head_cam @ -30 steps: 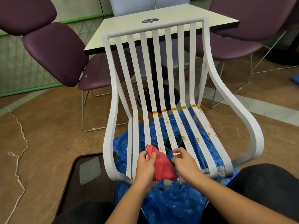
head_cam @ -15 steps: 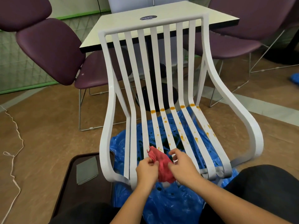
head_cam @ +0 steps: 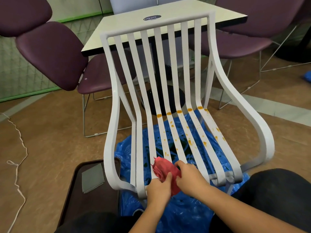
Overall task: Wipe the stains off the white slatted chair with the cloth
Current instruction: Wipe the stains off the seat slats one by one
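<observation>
The white slatted chair [head_cam: 239, 105] stands in front of me, facing me. Orange stains [head_cam: 190, 141] dot the middle and right seat slats, with a row of blobs where seat meets back. A red cloth [head_cam: 163, 169] lies bunched on the front of the left-middle slats. My left hand [head_cam: 159, 189] grips the cloth's near edge from below. My right hand [head_cam: 190, 177] grips it from the right, fingers curled over it. Part of the cloth is hidden under both hands.
A blue plastic sheet [head_cam: 185, 214] spotted with dark drips lies under the chair. A dark tray [head_cam: 80, 190] with a grey folded cloth [head_cam: 92, 178] sits at the left. Behind stand a table [head_cam: 168, 12] and purple chairs [head_cam: 55, 54]. A white cord [head_cam: 18, 158] runs along the floor.
Both hands have closed in on the cloth, bunching it smaller on the front slats. The view shifted slightly right.
</observation>
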